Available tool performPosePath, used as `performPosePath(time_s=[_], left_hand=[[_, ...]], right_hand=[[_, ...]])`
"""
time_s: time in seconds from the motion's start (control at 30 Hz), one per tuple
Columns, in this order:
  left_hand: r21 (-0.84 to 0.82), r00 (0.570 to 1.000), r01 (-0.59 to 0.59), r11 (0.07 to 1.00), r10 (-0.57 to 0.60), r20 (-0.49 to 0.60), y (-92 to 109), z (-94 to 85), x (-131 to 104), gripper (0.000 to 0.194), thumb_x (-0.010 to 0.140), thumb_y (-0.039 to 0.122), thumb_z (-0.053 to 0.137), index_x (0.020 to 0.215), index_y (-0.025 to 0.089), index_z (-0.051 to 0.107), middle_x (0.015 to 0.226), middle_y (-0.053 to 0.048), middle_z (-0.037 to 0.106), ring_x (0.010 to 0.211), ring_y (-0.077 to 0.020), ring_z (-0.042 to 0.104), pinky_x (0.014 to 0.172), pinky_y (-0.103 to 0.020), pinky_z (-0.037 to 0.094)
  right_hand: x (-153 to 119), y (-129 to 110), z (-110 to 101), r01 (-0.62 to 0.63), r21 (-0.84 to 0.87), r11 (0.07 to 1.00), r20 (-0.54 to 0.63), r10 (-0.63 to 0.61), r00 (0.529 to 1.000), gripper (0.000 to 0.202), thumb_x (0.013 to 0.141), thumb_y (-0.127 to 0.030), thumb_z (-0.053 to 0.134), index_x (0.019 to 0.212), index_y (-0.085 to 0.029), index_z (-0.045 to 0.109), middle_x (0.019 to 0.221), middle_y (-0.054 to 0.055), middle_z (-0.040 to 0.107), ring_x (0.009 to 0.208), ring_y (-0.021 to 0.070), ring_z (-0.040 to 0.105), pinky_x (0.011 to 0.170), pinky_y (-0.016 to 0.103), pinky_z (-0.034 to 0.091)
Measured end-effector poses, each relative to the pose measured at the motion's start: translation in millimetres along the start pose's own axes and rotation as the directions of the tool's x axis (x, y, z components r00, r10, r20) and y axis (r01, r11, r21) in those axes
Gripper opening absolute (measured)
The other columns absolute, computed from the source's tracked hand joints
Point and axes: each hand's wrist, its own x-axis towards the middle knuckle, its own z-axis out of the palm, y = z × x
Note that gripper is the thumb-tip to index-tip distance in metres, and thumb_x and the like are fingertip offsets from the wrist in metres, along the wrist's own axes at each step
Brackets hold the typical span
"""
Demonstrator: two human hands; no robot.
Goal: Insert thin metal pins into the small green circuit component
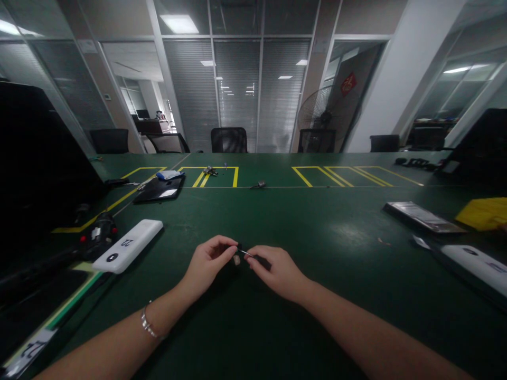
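Observation:
My left hand (212, 258) is closed, its thumb and fingertips pinching a small dark part (239, 246) whose kind I cannot make out. A small tan-and-metal piece (236, 259) shows just under those fingertips. Facing it, my right hand (277, 269) is closed around what looks like a small screwdriver (246, 253), with a thin bright shaft and a dark handle mostly hidden in the palm. The shaft's tip points left and meets the dark part, or comes very near it. Both hands are low over the green table (293, 221).
White power banks (130, 245) (475, 266) lie left and right. A black tablet-like case (160, 188) carries a blue-and-white packet (170, 174). Small metal parts (210, 170) (259, 184) lie farther back. A flat device (423, 217) and a yellow object (483, 214) are right; dark monitors flank the table.

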Motion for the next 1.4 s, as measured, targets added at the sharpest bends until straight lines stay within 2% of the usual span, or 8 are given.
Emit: performPosePath(time_s=[0.27, 0.73, 1.13, 1.4], left_hand=[[-0.035, 0.999, 0.025, 0.999, -0.023, 0.042, 0.5, 1.3, 0.6, 0.011, 0.082, 0.025, 0.066, 0.086, 0.015, 0.067, 0.078, -0.004, 0.072, 0.076, -0.0189, 0.066, 0.076, -0.032, 0.05], [0.108, 0.998, -0.036, 0.993, 0.03, 0.055, -3.4, -1.9, 0.8, 0.01, 0.08, 0.025, 0.067, 0.084, 0.016, 0.067, 0.076, -0.003, 0.07, 0.073, -0.0183, 0.064, 0.071, -0.03, 0.049], [-0.056, 0.987, 0.096, 0.994, -0.088, 0.137, -1.5, -3.1, 3.3, 0.012, 0.08, 0.026, 0.067, 0.082, 0.015, 0.068, 0.076, -0.003, 0.069, 0.071, -0.0158, 0.06, 0.068, -0.027, 0.045], [0.088, 0.996, -0.014, 0.996, 0.006, 0.091, -3.0, -1.1, 0.9, 0.013, 0.081, 0.028, 0.066, 0.085, 0.016, 0.067, 0.078, -0.004, 0.07, 0.075, -0.0193, 0.064, 0.073, -0.031, 0.048]], right_hand=[[-0.6, 1.1, -0.2, 0.044, -0.026, 0.999, 0.0, -0.044, 0.999, 0.019, 0.094, -0.023, 0.047, 0.103, -0.021, 0.064, 0.094, 0.002, 0.067, 0.084, 0.0152, 0.062, 0.075, 0.027, 0.046], [-2.4, 0.8, -1.4, 0.047, -0.18, 0.983, 0.035, -0.041, 0.999, 0.021, 0.094, -0.023, 0.048, 0.107, -0.022, 0.064, 0.09, 0.003, 0.066, 0.077, 0.0155, 0.059, 0.069, 0.026, 0.046], [-2.1, 1.6, -2.4, 0.081, -0.1, 0.992, 0.03, -0.078, 0.996, 0.02, 0.093, -0.022, 0.048, 0.105, -0.022, 0.065, 0.088, 0.002, 0.066, 0.077, 0.0145, 0.059, 0.069, 0.025, 0.044], [-1.8, 3.1, -1.4, 0.056, -0.234, 0.971, 0.018, -0.054, 0.998, 0.021, 0.093, -0.024, 0.048, 0.104, -0.022, 0.066, 0.089, 0.003, 0.066, 0.075, 0.015, 0.059, 0.067, 0.026, 0.044]])
